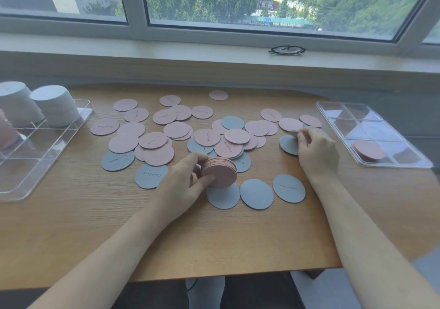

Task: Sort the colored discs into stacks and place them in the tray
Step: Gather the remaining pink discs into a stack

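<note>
The thin, light, probably card pink discs (152, 139) strewn over the surface (95, 225) seem best pinched by the rim, as the left hand (188, 180) grips a pink stack (220, 172) and the right hand (316, 149) pinches one.

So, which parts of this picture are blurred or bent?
Head view: the window frame curves from wide-angle distortion; the left tray and its stacks smear at the edge; daylight is soft, without hard shadows; the left hand and pink stack stay sharp.
</note>
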{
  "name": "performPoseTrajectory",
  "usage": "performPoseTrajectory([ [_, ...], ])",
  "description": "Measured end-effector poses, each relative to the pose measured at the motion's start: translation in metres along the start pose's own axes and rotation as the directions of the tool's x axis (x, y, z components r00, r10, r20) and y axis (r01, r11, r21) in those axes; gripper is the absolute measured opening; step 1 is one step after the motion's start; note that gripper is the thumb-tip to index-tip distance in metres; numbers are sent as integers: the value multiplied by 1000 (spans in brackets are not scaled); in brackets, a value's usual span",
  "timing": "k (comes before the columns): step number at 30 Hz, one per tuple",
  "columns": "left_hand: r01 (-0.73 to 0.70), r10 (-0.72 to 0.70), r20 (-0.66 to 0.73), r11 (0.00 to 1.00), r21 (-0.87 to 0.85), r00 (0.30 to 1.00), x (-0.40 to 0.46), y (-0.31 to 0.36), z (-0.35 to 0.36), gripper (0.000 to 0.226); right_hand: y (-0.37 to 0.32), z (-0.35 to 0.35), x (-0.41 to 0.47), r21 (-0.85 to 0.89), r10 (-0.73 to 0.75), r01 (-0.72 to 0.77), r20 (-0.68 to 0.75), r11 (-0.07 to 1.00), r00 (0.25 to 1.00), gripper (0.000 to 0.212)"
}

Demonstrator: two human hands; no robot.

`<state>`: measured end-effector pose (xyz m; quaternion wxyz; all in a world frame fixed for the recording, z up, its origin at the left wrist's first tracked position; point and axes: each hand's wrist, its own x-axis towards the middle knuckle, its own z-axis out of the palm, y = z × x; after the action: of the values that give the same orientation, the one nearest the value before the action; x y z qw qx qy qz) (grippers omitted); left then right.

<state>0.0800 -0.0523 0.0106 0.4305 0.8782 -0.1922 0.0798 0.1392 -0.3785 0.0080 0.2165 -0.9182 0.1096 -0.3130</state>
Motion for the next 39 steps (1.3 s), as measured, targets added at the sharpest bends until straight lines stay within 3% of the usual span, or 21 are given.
performPoseTrajectory([
  [3,-1,1,-23,1000,-14,1000,0,1,-1,26,-13,0,-6,62,-151,159,-121,985,981,15],
  [6,8,-9,-42,1000,-21,999,1,-2,-1,24,-39,-1,-17,282,-276,296,-112,912,955,13],
  [11,-17,17,-51,1000,-4,999,2,-3,1,25,-84,1,-52,626,-250,72,202,777,947,14],
  [15,-12,13,-49,1000,22,999,3,-7,3,41,-95,6,-66,693,-393,79,307,716,867,18],
  [17,-22,23,-24,998,63,999,4,-10,6,55,-95,10,-68,682,-470,114,363,722,804,33],
  [20,-85,79,53,989,119,995,5,-13,11,61,-95,17,-73,556,-603,325,441,765,665,65],
  [22,-111,98,96,984,141,990,6,-13,12,61,-100,18,-76,463,-639,449,444,764,628,76],
  [25,-135,119,106,977,167,987,6,-12,12,58,-101,19,-77,436,-634,469,416,768,652,78],
  [28,-163,148,101,973,164,984,6,-12,11,34,-98,19,-74,469,-626,436,405,768,667,73],
  [31,-110,102,67,986,127,992,4,-13,9,21,-86,21,-56,465,-579,421,276,779,767,65],
  [35,-15,14,13,996,87,1000,6,-14,8,24,-38,19,-11,312,-234,205,57,928,971,53],
  [37,-12,11,15,996,85,1000,6,-14,8,28,-5,16,11,95,-39,34,49,995,998,47],
  [39,-16,15,24,996,83,1000,6,-14,8,26,24,14,29,-130,92,-79,95,988,991,50],
])
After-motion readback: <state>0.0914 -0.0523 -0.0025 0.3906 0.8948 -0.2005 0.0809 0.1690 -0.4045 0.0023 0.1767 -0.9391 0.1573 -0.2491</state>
